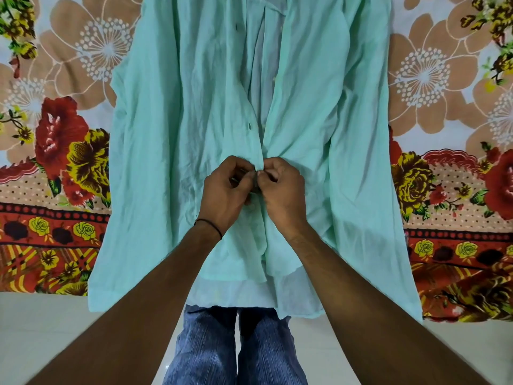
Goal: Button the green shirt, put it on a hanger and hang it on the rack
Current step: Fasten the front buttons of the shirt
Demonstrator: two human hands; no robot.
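2 hands meet mid-shirt: left hand and right hand each pinch a front edge, fingers curled. Farther up, the front edges gape apart. Shirt lies on a floral sheet, hem overhanging its near edge; sheet spreads left and right.

Legible text, labels, brands, numbers, signs: we find none. On the green shirt we read no tag or mark, and the flowered sheet to its left and right shows us only printed blooms, no letters or figures.
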